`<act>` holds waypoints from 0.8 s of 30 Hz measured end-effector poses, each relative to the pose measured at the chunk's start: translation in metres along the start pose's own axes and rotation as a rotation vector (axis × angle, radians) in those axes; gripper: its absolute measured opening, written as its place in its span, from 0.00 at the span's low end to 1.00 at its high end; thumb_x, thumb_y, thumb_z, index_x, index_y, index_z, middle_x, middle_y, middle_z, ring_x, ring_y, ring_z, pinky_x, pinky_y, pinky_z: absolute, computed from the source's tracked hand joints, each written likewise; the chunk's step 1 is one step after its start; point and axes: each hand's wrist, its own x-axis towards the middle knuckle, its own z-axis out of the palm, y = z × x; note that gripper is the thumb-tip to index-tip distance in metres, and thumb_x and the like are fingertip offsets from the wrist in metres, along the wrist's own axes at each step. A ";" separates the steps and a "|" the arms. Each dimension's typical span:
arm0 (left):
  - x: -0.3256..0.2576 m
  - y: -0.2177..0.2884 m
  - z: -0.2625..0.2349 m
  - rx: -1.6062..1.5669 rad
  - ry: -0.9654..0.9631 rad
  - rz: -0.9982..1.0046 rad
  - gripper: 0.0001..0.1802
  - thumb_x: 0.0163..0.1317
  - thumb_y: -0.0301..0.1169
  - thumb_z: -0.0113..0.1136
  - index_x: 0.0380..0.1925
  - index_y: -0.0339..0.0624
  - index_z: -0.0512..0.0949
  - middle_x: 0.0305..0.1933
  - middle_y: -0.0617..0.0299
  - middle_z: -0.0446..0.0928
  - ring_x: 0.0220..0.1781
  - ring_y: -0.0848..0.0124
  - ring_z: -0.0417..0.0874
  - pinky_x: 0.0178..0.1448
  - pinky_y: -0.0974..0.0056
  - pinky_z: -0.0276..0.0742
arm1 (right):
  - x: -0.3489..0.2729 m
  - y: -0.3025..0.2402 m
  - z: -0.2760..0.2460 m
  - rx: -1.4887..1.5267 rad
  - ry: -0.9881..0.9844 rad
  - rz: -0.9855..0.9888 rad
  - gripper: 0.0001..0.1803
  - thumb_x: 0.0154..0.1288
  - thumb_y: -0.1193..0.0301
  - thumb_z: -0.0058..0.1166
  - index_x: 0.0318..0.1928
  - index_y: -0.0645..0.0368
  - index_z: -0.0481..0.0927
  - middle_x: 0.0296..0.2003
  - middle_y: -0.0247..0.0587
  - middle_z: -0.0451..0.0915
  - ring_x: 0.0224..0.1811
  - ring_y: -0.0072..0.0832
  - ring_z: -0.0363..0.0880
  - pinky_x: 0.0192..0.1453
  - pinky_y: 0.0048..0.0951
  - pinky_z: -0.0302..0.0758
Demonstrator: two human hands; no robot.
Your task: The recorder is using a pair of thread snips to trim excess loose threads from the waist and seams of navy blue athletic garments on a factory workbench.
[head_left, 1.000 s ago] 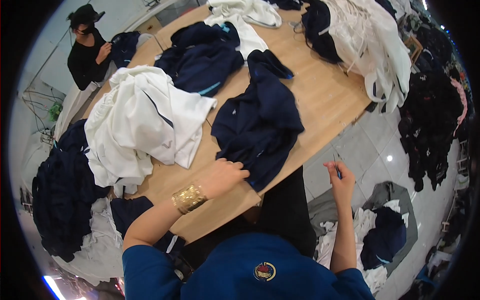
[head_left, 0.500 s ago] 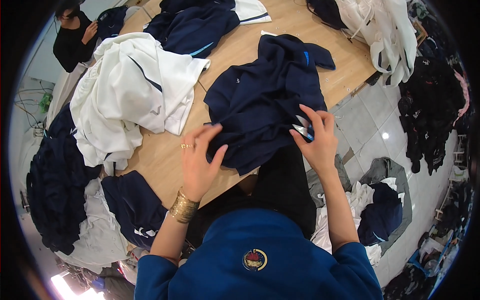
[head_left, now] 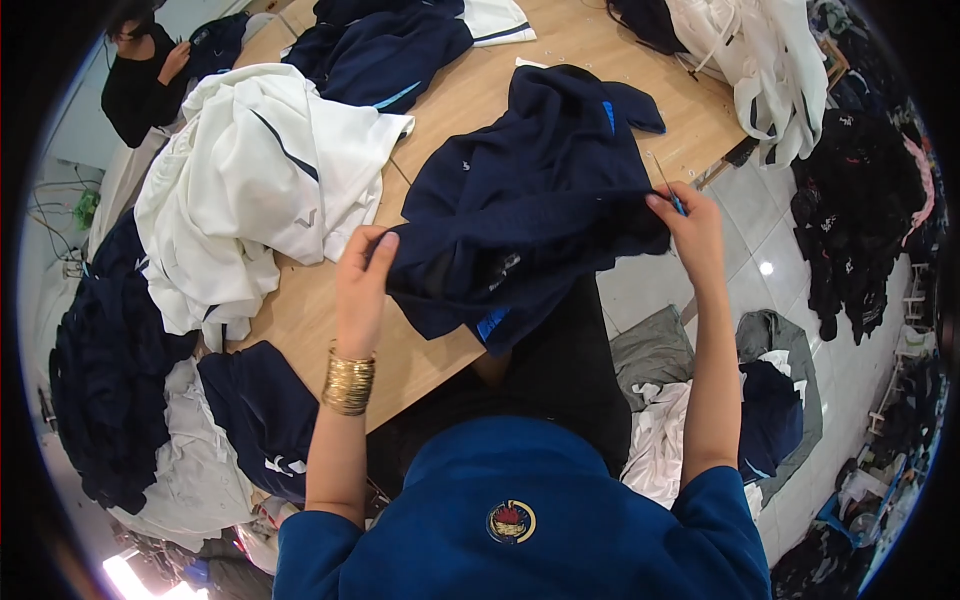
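Note:
A navy blue garment (head_left: pixel 520 190) with light-blue inserts lies partly bunched on the table in front of me. My left hand (head_left: pixel 361 270) pinches its left edge between thumb and fingers. At the right, my right hand (head_left: pixel 690 225) pinches the same lifted edge, so the cloth stretches between both hands. Small thread snips (head_left: pixel 677 202) with a blue part are tucked in the right hand, their thin blades pointing away from me; the fingers hide the rest. The near part of the garment is turned up, showing its inner side and a bright blue patch.
White garments (head_left: pixel 250 170) are heaped at the left of the wooden table (head_left: pixel 415 375), with more navy clothes (head_left: pixel 390 60) behind. White clothes (head_left: pixel 760 60) hang over the far right edge. Bundles (head_left: pixel 690 410) lie on the tiled floor. A person in black (head_left: pixel 140 85) is at the far left.
Both hands have moved apart and closed on the garment's near edge, which is now raised and spread. The snips have turned in my right hand, blades now pointing away.

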 end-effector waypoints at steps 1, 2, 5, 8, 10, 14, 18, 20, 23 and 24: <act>-0.003 0.011 -0.003 -0.098 -0.004 -0.013 0.07 0.61 0.31 0.54 0.31 0.38 0.73 0.28 0.72 0.70 0.30 0.82 0.67 0.36 0.77 0.63 | -0.001 -0.001 -0.005 0.094 -0.054 0.042 0.09 0.55 0.68 0.57 0.34 0.60 0.76 0.17 0.33 0.71 0.25 0.23 0.74 0.27 0.23 0.66; -0.005 0.017 -0.006 -0.196 -0.008 -0.025 0.08 0.62 0.31 0.54 0.31 0.38 0.73 0.27 0.74 0.68 0.30 0.85 0.64 0.35 0.78 0.61 | -0.003 -0.004 -0.008 0.096 -0.056 0.040 0.09 0.55 0.68 0.57 0.34 0.60 0.76 0.17 0.33 0.71 0.25 0.23 0.74 0.27 0.23 0.66; -0.004 0.011 -0.020 -0.155 0.030 -0.004 0.06 0.61 0.29 0.55 0.31 0.38 0.73 0.25 0.75 0.68 0.28 0.86 0.63 0.34 0.80 0.59 | -0.015 -0.014 -0.021 0.445 -0.076 0.189 0.09 0.57 0.68 0.56 0.32 0.61 0.76 0.17 0.24 0.68 0.19 0.12 0.64 0.21 0.18 0.59; -0.005 0.016 -0.030 -0.130 0.058 -0.007 0.05 0.60 0.28 0.56 0.30 0.38 0.74 0.25 0.77 0.67 0.27 0.88 0.62 0.32 0.81 0.58 | -0.022 -0.015 -0.032 0.660 -0.038 0.388 0.07 0.59 0.67 0.55 0.31 0.58 0.77 0.18 0.17 0.66 0.16 0.07 0.57 0.18 0.15 0.49; -0.004 0.017 -0.037 -0.100 0.099 -0.004 0.05 0.59 0.28 0.57 0.30 0.38 0.74 0.24 0.78 0.67 0.26 0.88 0.61 0.30 0.81 0.56 | -0.024 -0.013 -0.031 0.775 -0.043 0.375 0.05 0.59 0.67 0.55 0.32 0.54 0.77 0.18 0.15 0.65 0.15 0.04 0.53 0.17 0.14 0.44; -0.004 0.016 -0.046 -0.018 0.145 0.057 0.05 0.59 0.28 0.57 0.30 0.37 0.74 0.26 0.77 0.67 0.26 0.88 0.61 0.30 0.81 0.56 | -0.026 -0.013 -0.031 0.772 -0.015 0.364 0.06 0.60 0.66 0.54 0.34 0.54 0.77 0.18 0.15 0.66 0.15 0.05 0.53 0.17 0.14 0.44; -0.006 0.017 -0.048 -0.038 0.153 0.050 0.06 0.59 0.28 0.57 0.30 0.37 0.74 0.26 0.77 0.67 0.27 0.88 0.61 0.31 0.81 0.56 | -0.027 -0.018 -0.032 0.756 0.014 0.353 0.07 0.59 0.66 0.55 0.34 0.55 0.77 0.19 0.15 0.67 0.15 0.05 0.54 0.17 0.14 0.45; -0.007 0.019 -0.049 -0.044 0.167 0.062 0.06 0.59 0.29 0.57 0.29 0.37 0.74 0.25 0.78 0.66 0.27 0.88 0.61 0.30 0.81 0.55 | -0.027 -0.018 -0.032 0.764 -0.005 0.345 0.07 0.59 0.66 0.55 0.34 0.55 0.77 0.19 0.15 0.67 0.15 0.05 0.54 0.17 0.14 0.45; -0.008 0.023 -0.048 -0.066 0.141 0.048 0.06 0.59 0.29 0.57 0.29 0.37 0.74 0.25 0.77 0.67 0.27 0.88 0.61 0.31 0.81 0.55 | -0.028 -0.021 -0.033 0.767 0.017 0.343 0.07 0.59 0.66 0.55 0.34 0.55 0.77 0.18 0.15 0.67 0.15 0.05 0.55 0.17 0.14 0.46; -0.009 0.024 -0.048 -0.061 0.153 0.048 0.06 0.59 0.29 0.57 0.29 0.37 0.74 0.25 0.77 0.67 0.27 0.88 0.61 0.31 0.81 0.55 | -0.028 -0.018 -0.034 0.766 0.016 0.348 0.07 0.59 0.66 0.55 0.34 0.55 0.77 0.18 0.16 0.67 0.14 0.05 0.55 0.17 0.14 0.46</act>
